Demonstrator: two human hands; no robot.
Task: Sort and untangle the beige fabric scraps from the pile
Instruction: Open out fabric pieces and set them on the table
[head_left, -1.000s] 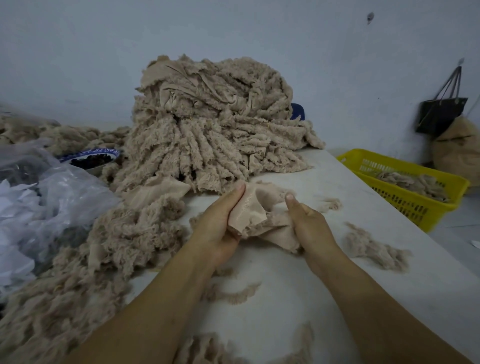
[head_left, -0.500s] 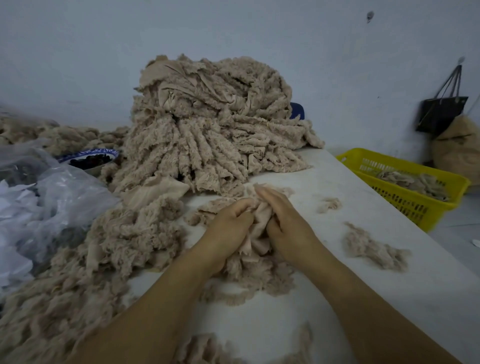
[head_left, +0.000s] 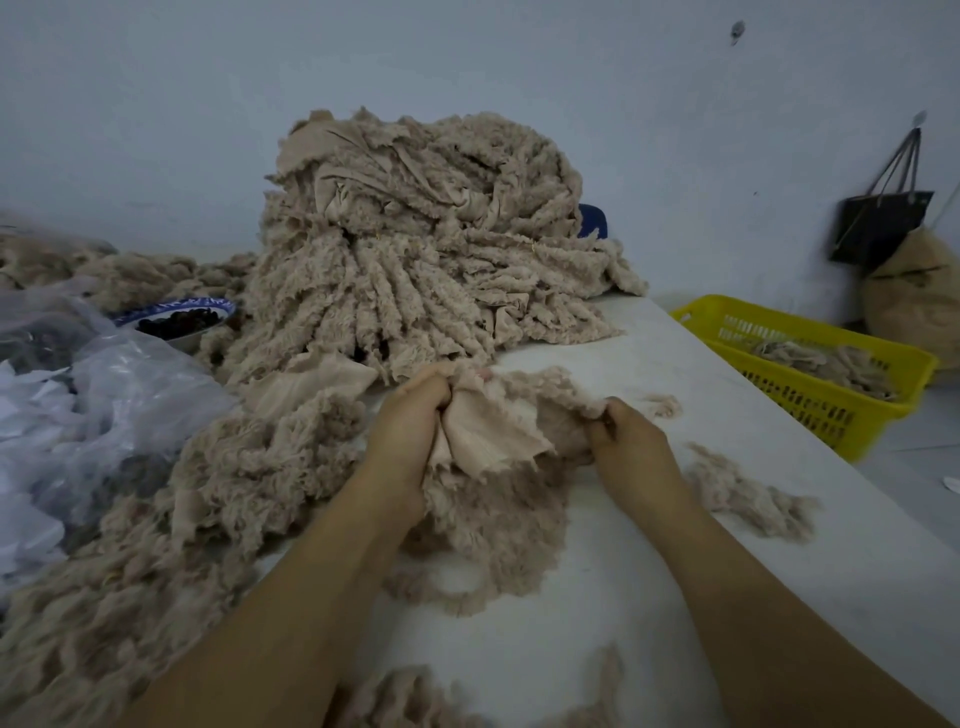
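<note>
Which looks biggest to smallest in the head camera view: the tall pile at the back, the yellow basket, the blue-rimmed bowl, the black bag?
1. Tall pile
2. Yellow basket
3. Black bag and blue-rimmed bowl: they look alike, and distance differs, so unranked.

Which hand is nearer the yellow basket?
Right. The right hand grips the scrap on the side toward the yellow basket; the left hand grips it farther away, near the big pile.

Fabric scraps & big pile: beige, fuzzy w/ smooth pinkish-beige backing. Tabletop: white. Basket: bright yellow. Bowl: white w/ blue patterned rim, dark contents. Plastic bag: clear/whitish. Hanging bag: black. Wall: pale grey-blue.
</note>
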